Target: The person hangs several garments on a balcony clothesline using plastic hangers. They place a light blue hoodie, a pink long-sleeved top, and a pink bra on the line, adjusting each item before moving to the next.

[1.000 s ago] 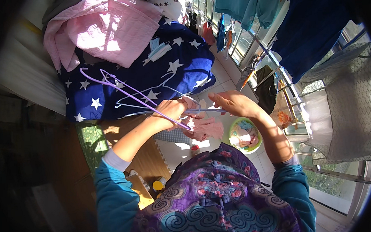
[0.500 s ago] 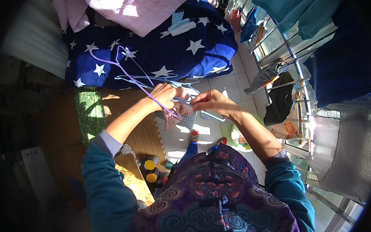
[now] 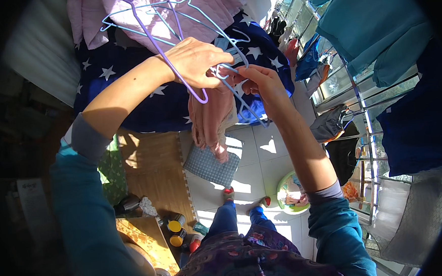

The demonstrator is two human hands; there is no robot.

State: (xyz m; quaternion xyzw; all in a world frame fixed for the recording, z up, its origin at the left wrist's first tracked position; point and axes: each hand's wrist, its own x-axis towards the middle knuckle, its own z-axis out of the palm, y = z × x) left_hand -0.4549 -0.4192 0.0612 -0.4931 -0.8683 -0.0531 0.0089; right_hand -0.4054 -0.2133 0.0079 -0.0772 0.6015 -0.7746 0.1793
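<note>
Two hands are up higher than half a second ago: both have risen toward the top of the view and the arms stretch further out, with more floor showing beneath them.

Left hand [image 3: 196, 61] is closed around a bunch of wire hangers [image 3: 173, 24]; fingers curled together over the wires, clamped on them. Earlier the bunch lay lower, over the star blanket; now it fans up and left from the knuckles, past the pink cloth [image 3: 147, 11].

Right hand [image 3: 260, 80] pinches the hook end of a light blue hanger [image 3: 227, 69] just beside the left fingertips; thumb and forefinger look pressed together on the wire, other fingers folded. Hands are touching or nearly so, can't tell which.

Hangers: thin wire, one purple, several pale blue, tangled at the hooks. The purple hook curls just below the left fingers.

A pink garment [image 3: 210, 121] hangs straight down from under both hands.

Behind the fingers: dark blue blanket with white stars [image 3: 127, 98].

Packages: two yellow-lidded jars [image 3: 175, 232] on the floor well below the left forearm, next to a wooden board. A round green basin [image 3: 285, 195] sits below the right elbow. White sheet with print, top edge, beyond the right fingers; a pale paper at far left, too dim to tell more.
</note>
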